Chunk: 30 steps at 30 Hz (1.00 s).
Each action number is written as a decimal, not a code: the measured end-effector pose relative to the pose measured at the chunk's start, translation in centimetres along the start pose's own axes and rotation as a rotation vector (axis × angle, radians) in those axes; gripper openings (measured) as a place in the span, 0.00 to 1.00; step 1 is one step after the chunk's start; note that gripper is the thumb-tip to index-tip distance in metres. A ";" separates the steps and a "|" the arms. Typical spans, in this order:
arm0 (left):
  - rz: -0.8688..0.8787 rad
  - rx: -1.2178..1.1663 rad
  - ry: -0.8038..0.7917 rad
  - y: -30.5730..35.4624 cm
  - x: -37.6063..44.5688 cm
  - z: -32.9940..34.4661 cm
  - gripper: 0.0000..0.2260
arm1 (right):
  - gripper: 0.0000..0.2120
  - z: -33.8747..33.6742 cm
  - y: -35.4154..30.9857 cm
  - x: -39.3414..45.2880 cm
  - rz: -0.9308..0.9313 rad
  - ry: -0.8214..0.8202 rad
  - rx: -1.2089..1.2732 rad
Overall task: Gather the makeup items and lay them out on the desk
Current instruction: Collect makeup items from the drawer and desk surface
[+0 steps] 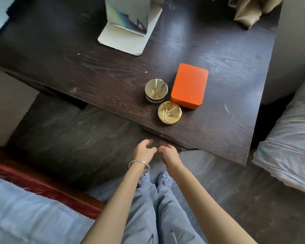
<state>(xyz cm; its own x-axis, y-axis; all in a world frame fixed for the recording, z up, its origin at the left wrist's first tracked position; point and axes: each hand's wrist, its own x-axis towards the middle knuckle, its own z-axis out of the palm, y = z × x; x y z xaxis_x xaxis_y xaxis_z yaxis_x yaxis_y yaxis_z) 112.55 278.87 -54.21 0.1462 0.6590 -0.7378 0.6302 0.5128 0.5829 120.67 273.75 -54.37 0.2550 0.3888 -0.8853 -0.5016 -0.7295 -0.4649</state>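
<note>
Three makeup items sit close together near the front edge of the dark wooden desk (218,131): an orange box (189,85), a gold-lidded jar (156,88) and a flat gold compact (169,112). Both my hands are below the desk's front edge, side by side and almost touching. My left hand (144,150), with bangles on the wrist, has loosely curved fingers with nothing visible in them. My right hand (170,154) reaches toward the dark drawer front (174,138) under the desk top; its fingertips are in shadow and their grip is unclear.
A white stand with a colourful card (128,23) is at the back of the desk, and a beige cloth (248,9) lies at the back right corner. Bedding (289,147) lies to the right, a blue blanket (25,213) at lower left.
</note>
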 end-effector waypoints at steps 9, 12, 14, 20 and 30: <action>-0.043 -0.199 0.204 -4.8 -2.7 -10.5 0.21 | 0.23 10.2 -0.2 -3.4 -0.135 -0.210 -0.175; -0.056 -0.269 0.268 -6.6 -3.1 -15.1 0.19 | 0.21 14.5 -0.6 -4.1 -0.164 -0.246 -0.211; -0.063 -0.318 0.305 -7.7 -3.1 -18.2 0.19 | 0.20 17.7 -1.0 -4.5 -0.179 -0.275 -0.236; -0.081 -0.411 0.376 -9.8 -2.4 -28.8 0.17 | 0.15 28.1 -2.3 -5.9 -0.185 -0.299 -0.276; -0.019 -0.419 0.398 -10.5 0.3 -42.4 0.18 | 0.16 41.7 -4.5 -6.3 -0.214 -0.308 -0.318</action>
<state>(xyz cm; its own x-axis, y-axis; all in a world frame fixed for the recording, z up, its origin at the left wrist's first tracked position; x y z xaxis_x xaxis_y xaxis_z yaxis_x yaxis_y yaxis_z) 73.64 296.99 -46.08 -0.2116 0.7620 -0.6120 0.2619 0.6475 0.7156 86.82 298.01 -46.34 0.0442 0.6622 -0.7480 -0.1755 -0.7319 -0.6584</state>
